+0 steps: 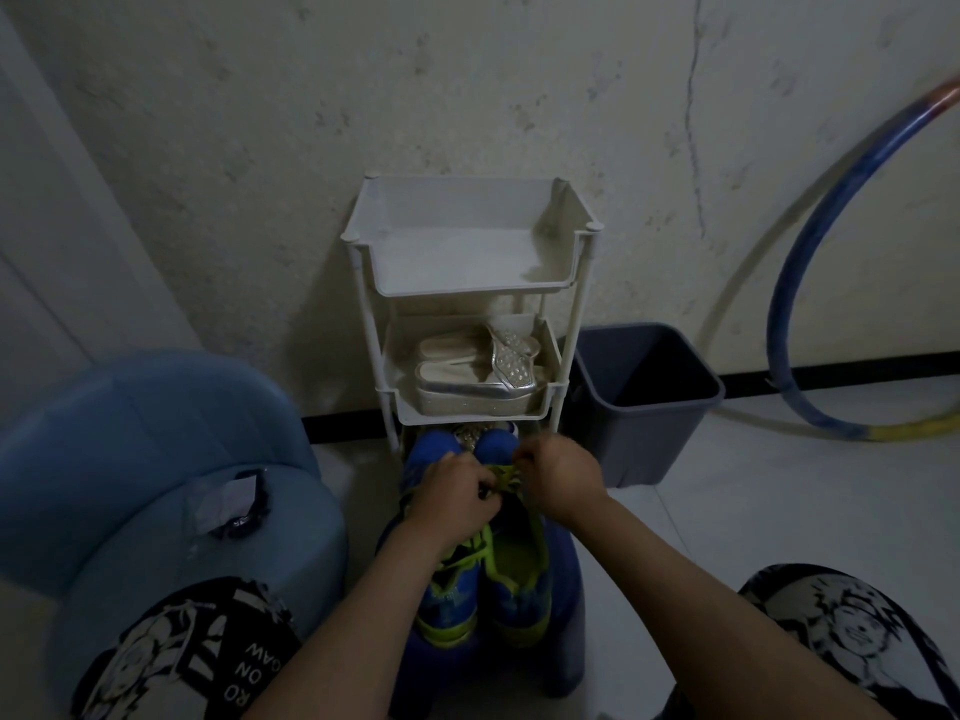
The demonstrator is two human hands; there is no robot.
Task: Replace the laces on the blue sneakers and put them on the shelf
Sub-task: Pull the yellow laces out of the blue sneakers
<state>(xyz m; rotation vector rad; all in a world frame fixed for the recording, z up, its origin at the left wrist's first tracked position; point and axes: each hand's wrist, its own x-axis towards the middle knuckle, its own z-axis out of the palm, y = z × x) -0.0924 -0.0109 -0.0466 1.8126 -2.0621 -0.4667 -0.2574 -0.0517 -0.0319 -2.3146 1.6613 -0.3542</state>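
Observation:
Two blue sneakers with lime-green trim stand side by side on a blue stool (563, 615) between my knees, toes pointing away from me: the left sneaker (449, 595) and the right sneaker (519, 579). My left hand (454, 493) and my right hand (558, 478) are over the right sneaker's front, fingers curled, each pinching a lime-green lace (506, 478) between them. The white three-tier shelf (467, 262) stands just beyond against the wall, its top tray bare.
Silver sandals (483, 374) fill the shelf's middle tier; something blue sits on the lowest tier, mostly hidden. A dark grey bin (644, 402) stands right of the shelf, with a hoop (810, 262) leaning on the wall. A blue seat (156, 459) at left holds a plastic packet (228, 506).

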